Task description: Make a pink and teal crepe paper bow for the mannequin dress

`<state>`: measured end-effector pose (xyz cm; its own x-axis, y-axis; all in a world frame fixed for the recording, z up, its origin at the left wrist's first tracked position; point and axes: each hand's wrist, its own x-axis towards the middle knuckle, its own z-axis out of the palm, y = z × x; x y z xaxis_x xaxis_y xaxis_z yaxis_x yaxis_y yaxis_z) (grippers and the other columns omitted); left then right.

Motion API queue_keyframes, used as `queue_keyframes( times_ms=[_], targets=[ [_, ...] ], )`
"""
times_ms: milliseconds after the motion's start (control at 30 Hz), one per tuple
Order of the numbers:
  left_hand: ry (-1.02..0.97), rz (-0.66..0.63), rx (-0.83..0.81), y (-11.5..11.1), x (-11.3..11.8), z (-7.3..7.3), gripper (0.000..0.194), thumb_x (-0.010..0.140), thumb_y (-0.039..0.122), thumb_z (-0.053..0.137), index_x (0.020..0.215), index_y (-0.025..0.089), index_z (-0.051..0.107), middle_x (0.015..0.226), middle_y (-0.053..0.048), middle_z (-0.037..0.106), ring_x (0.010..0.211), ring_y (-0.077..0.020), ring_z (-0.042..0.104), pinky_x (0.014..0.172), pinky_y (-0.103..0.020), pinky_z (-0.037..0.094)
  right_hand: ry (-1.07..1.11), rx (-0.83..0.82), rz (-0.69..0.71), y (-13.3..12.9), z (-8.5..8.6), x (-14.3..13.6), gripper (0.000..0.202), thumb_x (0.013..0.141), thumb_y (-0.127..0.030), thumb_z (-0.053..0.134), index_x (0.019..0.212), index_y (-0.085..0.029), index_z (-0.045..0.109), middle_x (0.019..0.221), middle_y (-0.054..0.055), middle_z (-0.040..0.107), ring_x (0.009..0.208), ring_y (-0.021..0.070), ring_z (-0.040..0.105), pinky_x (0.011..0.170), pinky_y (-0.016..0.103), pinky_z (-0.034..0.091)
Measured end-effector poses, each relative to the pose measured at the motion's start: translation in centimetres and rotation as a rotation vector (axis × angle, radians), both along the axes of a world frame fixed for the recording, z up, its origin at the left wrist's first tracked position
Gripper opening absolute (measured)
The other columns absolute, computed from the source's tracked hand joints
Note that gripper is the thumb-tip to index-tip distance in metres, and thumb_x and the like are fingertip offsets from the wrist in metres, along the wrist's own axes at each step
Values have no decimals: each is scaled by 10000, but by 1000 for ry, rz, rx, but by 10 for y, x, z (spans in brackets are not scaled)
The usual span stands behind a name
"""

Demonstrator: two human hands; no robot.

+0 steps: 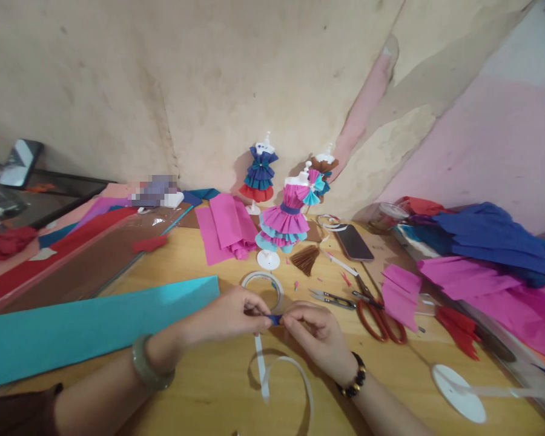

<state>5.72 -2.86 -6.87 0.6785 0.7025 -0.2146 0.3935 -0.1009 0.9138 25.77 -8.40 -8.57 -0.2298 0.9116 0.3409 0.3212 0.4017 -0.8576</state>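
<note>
Between my two hands is a small dark blue strip of crepe paper [275, 319], pinched at both ends. My left hand [236, 312], with a bangle on its wrist, closes thumb and fingers on the left end. Closed on the right end is my right hand [315, 336], which has a beaded bracelet. Just behind them lies a roll of white tape [279, 284]. A curled strip of white tape [306, 387] rests on the table below my hands. A small dress form [293, 215] in a ruffled pink and light blue paper dress stands beyond the roll.
Thread snips [333, 298] and red-handled scissors [375, 321] lie to the right, near a phone [354, 242]. Turquoise paper [100, 327] covers the left side. Pink paper [227, 227] sits behind. Blue crepe [504, 236] is piled at right; a white round base [458, 392] stands front right.
</note>
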Motion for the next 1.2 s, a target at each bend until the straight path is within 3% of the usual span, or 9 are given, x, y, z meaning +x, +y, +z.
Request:
queue_keyframes(
  times_ms=[200, 333, 467, 733, 1200],
  targets=[
    [53, -27, -63, 1, -3, 5, 283, 798, 398, 560, 769, 153, 700, 597, 23, 593, 518, -94, 496, 501, -193, 363, 132, -205, -43, 3, -10, -2, 163, 796, -306, 695, 726, -174, 628, 630, 0, 620, 549, 113, 546, 537, 230, 437],
    [54, 6, -110, 3, -3, 4, 270, 780, 395, 570, 790, 151, 683, 597, 23, 590, 515, -97, 507, 515, -198, 397, 351, -368, -1, 5, -18, -2, 268, 757, -354, 745, 910, -197, 591, 656, -36, 582, 535, 98, 537, 505, 217, 443],
    [69, 16, -49, 3, -1, 6, 265, 790, 373, 552, 775, 145, 687, 592, 22, 581, 519, -94, 489, 507, -195, 374, 384, -432, 29, 6, -19, -2, 397, 750, -383, 752, 1071, -193, 615, 778, 0, 622, 573, 93, 553, 512, 216, 455],
    [91, -1, 78, 0, 2, 1, 267, 799, 346, 535, 798, 153, 718, 598, 23, 566, 562, -104, 478, 505, -195, 323, 203, -455, 20, 5, -15, -3, 299, 771, -445, 706, 781, -147, 706, 601, -10, 606, 445, 50, 404, 397, 173, 315],
    [66, -5, -31, 2, -3, 5, 333, 839, 449, 485, 672, 173, 568, 521, 54, 491, 488, -93, 453, 497, -205, 354, 223, -535, -36, 11, -18, 4, 370, 750, -504, 702, 729, -137, 664, 604, 4, 669, 342, 31, 413, 283, 131, 291]
  ],
)
